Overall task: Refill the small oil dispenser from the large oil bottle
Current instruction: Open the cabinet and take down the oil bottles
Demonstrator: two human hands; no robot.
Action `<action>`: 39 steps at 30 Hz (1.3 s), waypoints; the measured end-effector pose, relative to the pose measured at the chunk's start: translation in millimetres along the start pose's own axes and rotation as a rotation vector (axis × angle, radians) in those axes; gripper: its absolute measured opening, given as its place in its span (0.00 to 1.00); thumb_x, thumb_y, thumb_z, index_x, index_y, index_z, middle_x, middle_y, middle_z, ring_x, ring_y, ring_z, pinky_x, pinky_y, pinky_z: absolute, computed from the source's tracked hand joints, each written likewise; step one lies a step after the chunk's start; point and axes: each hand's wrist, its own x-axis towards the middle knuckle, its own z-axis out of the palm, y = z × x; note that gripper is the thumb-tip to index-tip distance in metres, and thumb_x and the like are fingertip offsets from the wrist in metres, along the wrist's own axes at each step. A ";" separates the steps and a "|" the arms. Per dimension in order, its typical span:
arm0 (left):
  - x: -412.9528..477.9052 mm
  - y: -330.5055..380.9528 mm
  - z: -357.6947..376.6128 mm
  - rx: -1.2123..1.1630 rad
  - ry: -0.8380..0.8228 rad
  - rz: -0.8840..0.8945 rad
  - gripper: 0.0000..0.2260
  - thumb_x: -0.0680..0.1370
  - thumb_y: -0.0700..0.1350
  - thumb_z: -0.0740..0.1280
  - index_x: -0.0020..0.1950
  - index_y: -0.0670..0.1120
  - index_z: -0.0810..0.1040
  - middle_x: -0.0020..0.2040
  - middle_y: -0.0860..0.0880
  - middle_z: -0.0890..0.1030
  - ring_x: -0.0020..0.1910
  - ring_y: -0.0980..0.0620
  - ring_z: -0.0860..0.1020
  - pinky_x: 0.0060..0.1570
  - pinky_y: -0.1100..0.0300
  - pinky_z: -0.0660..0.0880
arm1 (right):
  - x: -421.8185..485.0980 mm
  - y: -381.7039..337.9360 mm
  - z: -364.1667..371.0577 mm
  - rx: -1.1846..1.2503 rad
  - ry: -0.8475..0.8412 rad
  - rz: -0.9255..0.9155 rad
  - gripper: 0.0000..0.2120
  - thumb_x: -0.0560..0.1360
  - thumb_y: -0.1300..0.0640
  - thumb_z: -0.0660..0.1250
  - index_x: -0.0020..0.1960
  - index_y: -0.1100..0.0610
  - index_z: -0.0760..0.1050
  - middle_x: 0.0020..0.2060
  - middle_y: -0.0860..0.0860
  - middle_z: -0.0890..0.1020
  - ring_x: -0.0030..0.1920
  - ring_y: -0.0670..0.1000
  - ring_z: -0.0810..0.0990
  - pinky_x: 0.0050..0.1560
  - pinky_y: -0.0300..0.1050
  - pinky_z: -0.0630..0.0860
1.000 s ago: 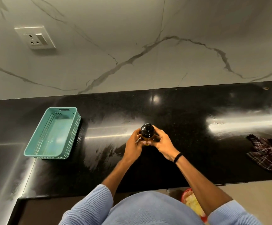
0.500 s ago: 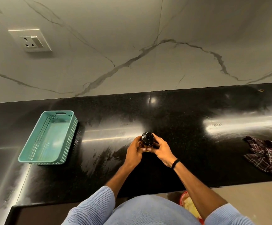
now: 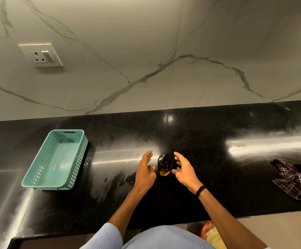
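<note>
- The small oil dispenser (image 3: 164, 165), amber glass with a black cap on top, stands upright on the black bench (image 3: 218, 177), a little below the middle of the frame.
- The left hand (image 3: 145, 172) sits just left of the dispenser, fingers straight and loosely spread, gripping nothing. Its thumb reaches to the glass, though I cannot tell whether it touches.
- The right hand (image 3: 184, 170) mirrors it just right of the dispenser, fingers spread and lightly bent, with nothing in its grasp. Its thumb tip lies close by the lower body of the bottle.
- A black band (image 3: 200, 190) circles the right wrist, and pale blue sleeves (image 3: 103, 238) show at the bottom edge.
- A teal perforated basket (image 3: 47, 186) stands on the bench at centre left, well apart from the hands.
- A dark checked cloth (image 3: 297, 180) lies crumpled on the bench at the right edge.
- Behind the bench rises a pale marble wall (image 3: 146, 51) with grey veins, and a white socket (image 3: 41, 55) is set in it at the upper left.
- Something red and yellow (image 3: 211, 234) shows below the bench edge at lower right, too hidden to make out.
</note>
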 end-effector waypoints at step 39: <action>162.8 506.9 -357.7 -0.116 0.146 0.233 0.17 0.74 0.50 0.75 0.59 0.45 0.77 0.60 0.45 0.77 0.58 0.46 0.76 0.63 0.48 0.75 | 43.5 -605.2 -136.0 0.255 -0.129 -0.607 0.41 0.71 0.64 0.76 0.77 0.63 0.59 0.74 0.59 0.66 0.72 0.60 0.67 0.69 0.53 0.70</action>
